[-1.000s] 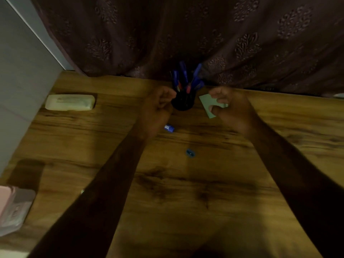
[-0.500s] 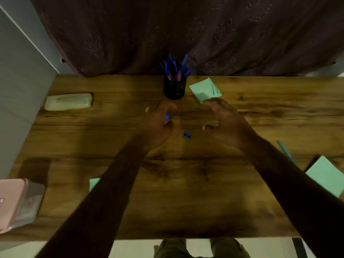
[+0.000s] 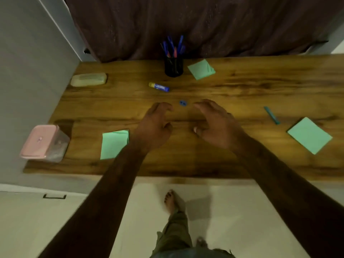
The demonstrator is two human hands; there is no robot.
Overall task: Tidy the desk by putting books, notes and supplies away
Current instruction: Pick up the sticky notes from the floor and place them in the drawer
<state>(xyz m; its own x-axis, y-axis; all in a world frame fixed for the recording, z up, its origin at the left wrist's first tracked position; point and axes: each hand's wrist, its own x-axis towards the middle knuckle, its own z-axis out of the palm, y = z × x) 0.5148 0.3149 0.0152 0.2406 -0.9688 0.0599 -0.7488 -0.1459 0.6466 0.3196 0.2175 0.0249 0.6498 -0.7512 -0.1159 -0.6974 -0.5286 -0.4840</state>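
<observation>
Wood-grain surface [image 3: 242, 86], items listed near to far.

1. Left hand [image 3: 154, 131]: held above the surface, fingers [image 3: 162, 107] loosely curled and parted, nothing gripped.
2. Right hand [image 3: 216, 127]: likewise raised, fingers [image 3: 202, 105] spread and empty. Both hands are set either side of the sharpener, judged as readiness to pick up the small loose items.
3. Near note [image 3: 113, 144]: green sheet, flat, partly covered by the left forearm.
4. Pink box [image 3: 43, 144]: lidded, at the left near corner, judged a likely store for supplies.
5. Right note [image 3: 310, 135]: green, flat, well apart from the hands.
6. Teal pen [image 3: 271, 115]: lying loose, near the right note.
7. Sharpener [image 3: 183, 102]: small, blue, between and just beyond the fingertips; closest item to be put away.
8. Glue stick [image 3: 159, 86]: on its side, between sharpener and cup.
9. Pale case [image 3: 89, 79]: flat, at the far left.
10. Far note [image 3: 201, 69]: green, just beside the cup.
11. Pen cup [image 3: 174, 67]: black, upright at the far edge, pens already stood in it; judged the destination for the teal pen.
</observation>
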